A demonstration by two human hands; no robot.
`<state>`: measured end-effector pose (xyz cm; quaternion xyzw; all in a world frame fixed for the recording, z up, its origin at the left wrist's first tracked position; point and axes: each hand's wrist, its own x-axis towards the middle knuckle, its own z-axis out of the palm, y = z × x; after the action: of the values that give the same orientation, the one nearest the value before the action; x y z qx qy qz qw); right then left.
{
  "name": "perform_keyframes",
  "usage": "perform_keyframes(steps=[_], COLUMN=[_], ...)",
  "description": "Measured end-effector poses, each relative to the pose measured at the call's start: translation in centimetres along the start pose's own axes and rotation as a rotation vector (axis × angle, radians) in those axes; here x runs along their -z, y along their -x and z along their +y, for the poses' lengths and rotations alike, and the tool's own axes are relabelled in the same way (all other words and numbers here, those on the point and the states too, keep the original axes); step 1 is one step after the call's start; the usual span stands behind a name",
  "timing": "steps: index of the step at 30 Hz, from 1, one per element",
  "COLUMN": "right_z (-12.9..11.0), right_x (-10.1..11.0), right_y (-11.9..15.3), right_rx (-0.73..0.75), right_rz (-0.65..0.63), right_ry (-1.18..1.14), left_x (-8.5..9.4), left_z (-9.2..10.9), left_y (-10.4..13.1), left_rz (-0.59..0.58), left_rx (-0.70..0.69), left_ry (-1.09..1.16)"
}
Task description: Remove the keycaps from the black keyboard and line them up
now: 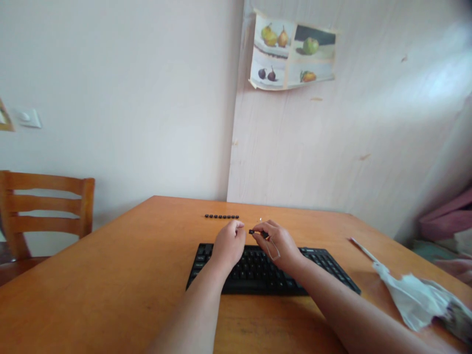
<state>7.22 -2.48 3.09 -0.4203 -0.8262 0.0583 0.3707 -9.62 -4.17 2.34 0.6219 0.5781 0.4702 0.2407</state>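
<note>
Above the back edge of a black keyboard (254, 286), my right hand (280, 243) is closed on a keycap puller (264, 235) with a dark handle and a thin pale wire loop hanging by the palm. At the puller's left end sits a small black keycap (251, 231). My left hand (230, 241) is just left of that keycap, its fingers curled in and thumb pressed against them. Whatever it holds, if anything, is hidden. Both hands cover part of the keys. Farther back, several black keycaps (221, 217) lie in a straight row on the table.
The keyboard rests on a wooden table (110, 285) whose far edge meets the wall. To the right lie a white plastic bag (413, 297) and a thin white stick (363, 249). A wooden chair (47, 204) stands at the left. Fruit pictures (291, 54) hang on the wall.
</note>
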Motion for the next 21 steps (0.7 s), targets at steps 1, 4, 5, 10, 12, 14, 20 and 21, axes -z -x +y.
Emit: perform_keyframes(steps=[1, 4, 5, 10, 12, 14, 20, 21], right_z=[0.1, 0.7, 0.9, 2.9, 3.9, 4.9, 7.5, 7.9], right_x=[0.0, 0.0, 0.0, -0.8, -1.4, -2.1, -4.8, -5.2], right_y=[-0.2, -1.1, -1.6, -4.7, -6.0, -7.1, -9.8, -10.2], right_rx=[-0.006, -0.019, -0.027, -0.12, -0.162, -0.198, -0.276, -0.284], right_rz=[-0.001, -0.021, -0.031, -0.113, -0.144, -0.175, -0.218, -0.226], right_ry=[0.0, 0.018, 0.027, 0.053, 0.066, 0.083, 0.11, 0.113], left_x=[0.0, 0.0, 0.0, 0.0, 0.0, -0.1, -0.4, -0.5], left_z=[-0.2, -0.4, -0.4, -0.3, -0.4, -0.6, -1.2, -1.2], left_y=[0.1, 0.7, 0.8, 1.3, 1.2, 1.2, 0.9, 0.9], left_rz=[0.006, -0.06, -0.085, -0.145, -0.156, -0.154, -0.159, -0.16], left_rx=[-0.035, -0.083, -0.092, -0.125, -0.134, -0.149, -0.167, -0.164], left_ry=[-0.156, -0.459, -0.512, -0.643, -0.666, -0.68, -0.72, -0.728])
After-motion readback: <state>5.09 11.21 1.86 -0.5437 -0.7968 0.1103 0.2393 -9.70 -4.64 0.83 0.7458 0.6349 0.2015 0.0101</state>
